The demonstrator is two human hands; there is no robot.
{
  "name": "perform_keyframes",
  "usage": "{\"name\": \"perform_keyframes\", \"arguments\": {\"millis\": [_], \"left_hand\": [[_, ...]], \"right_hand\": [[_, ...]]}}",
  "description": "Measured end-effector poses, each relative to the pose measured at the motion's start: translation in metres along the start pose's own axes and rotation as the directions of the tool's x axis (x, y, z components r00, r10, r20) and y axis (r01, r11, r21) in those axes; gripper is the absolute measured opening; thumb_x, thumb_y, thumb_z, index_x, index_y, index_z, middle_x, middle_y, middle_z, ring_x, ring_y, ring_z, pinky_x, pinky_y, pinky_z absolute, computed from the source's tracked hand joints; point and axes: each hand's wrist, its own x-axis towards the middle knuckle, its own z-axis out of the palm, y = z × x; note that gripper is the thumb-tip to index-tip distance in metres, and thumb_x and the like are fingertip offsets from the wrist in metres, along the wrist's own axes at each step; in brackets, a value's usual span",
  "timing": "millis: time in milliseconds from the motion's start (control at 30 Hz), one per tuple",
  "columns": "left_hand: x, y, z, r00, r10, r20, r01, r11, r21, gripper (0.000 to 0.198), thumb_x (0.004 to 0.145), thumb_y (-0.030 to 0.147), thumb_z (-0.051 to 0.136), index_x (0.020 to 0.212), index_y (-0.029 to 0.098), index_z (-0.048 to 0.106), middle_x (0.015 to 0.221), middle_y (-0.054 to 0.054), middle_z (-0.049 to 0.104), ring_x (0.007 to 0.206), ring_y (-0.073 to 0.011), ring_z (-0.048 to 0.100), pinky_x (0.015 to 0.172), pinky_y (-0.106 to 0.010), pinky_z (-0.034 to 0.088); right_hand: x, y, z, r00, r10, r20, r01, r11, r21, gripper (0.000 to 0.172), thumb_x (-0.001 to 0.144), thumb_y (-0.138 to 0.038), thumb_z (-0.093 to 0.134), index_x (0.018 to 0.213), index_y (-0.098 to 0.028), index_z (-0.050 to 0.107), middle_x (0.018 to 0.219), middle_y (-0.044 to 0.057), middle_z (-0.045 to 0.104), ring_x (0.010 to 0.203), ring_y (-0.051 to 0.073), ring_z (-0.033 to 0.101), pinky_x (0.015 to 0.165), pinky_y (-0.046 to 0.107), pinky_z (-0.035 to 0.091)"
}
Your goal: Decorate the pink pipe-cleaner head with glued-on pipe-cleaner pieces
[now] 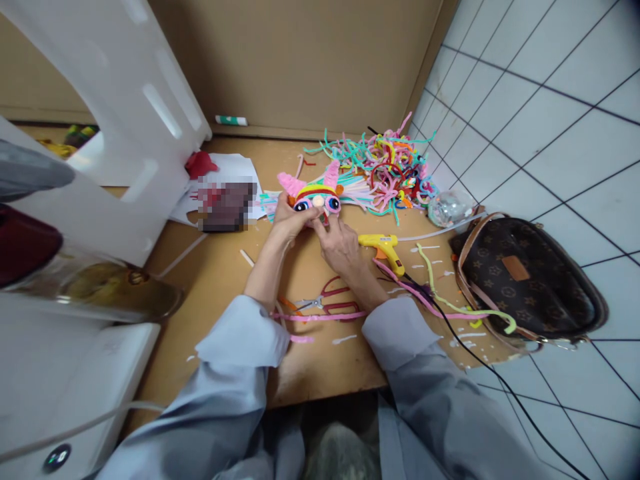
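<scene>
A colourful pipe-cleaner animal head (319, 189) with pink ears, big blue eyes and a pale round nose is held above the middle of the table. My left hand (289, 221) grips its left side, the thumb lying across the face below the nose. With bent fingers, my right hand (339, 245) pinches at the lower face; whatever small piece may be between the fingertips is hidden. Beside my right hand lies a yellow glue gun (381, 248). Red-handled scissors (327, 302) rest between my forearms, close to a pink pipe cleaner (320, 317).
A tangled heap of pipe cleaners (387, 167) lies at the back right, near a clear plastic container (451, 208). At right sits a brown patterned bag (537, 280). The glue gun's black cord (450, 327) trails off rightwards. A tall clear bottle (100, 283) stands left.
</scene>
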Motion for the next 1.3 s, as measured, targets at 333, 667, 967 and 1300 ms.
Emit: {"name": "perform_keyframes", "arguments": {"millis": [333, 667, 967, 1300], "left_hand": [[0.007, -0.009, -0.004, 0.999, 0.000, 0.044, 0.001, 1.000, -0.028, 0.081, 0.039, 0.029, 0.093, 0.113, 0.022, 0.060, 0.101, -0.002, 0.069, 0.085, -0.0185, 0.068, 0.070, -0.027, 0.058], [0.004, -0.006, -0.005, 0.999, -0.042, 0.029, 0.044, 0.998, -0.053, 0.071, 0.035, 0.028, 0.095, 0.095, 0.022, 0.057, 0.091, 0.001, 0.066, 0.079, -0.0169, 0.065, 0.070, -0.030, 0.059], [0.003, -0.004, -0.006, 0.999, -0.034, 0.032, 0.035, 0.999, -0.039, 0.066, 0.037, 0.030, 0.094, 0.091, 0.023, 0.056, 0.087, 0.002, 0.067, 0.077, -0.0160, 0.065, 0.067, -0.028, 0.059], [0.004, -0.003, -0.005, 0.999, -0.036, 0.034, 0.037, 0.999, -0.034, 0.074, 0.033, 0.030, 0.095, 0.096, 0.022, 0.058, 0.095, 0.001, 0.070, 0.087, -0.0186, 0.067, 0.075, -0.030, 0.060]], "right_hand": [[-0.002, 0.004, 0.005, 0.999, -0.021, -0.026, 0.022, 0.999, 0.040, 0.053, 0.099, -0.008, 0.034, 0.149, -0.016, 0.050, 0.126, 0.023, 0.060, 0.106, 0.025, 0.061, 0.089, 0.036, 0.053], [-0.009, 0.005, -0.002, 1.000, 0.012, -0.023, -0.009, 0.991, 0.131, 0.042, 0.096, -0.008, 0.039, 0.127, -0.010, 0.067, 0.129, 0.022, 0.061, 0.108, 0.026, 0.062, 0.093, 0.036, 0.051], [-0.013, 0.011, 0.003, 0.992, 0.058, -0.114, -0.021, 0.953, 0.304, 0.042, 0.094, -0.006, 0.038, 0.120, -0.012, 0.070, 0.126, 0.018, 0.065, 0.111, 0.023, 0.063, 0.098, 0.034, 0.050], [-0.025, 0.032, 0.001, 0.947, 0.255, -0.194, -0.187, 0.931, 0.313, 0.037, 0.096, -0.012, 0.041, 0.114, -0.014, 0.074, 0.110, 0.014, 0.067, 0.097, 0.023, 0.062, 0.087, 0.033, 0.049]]}}
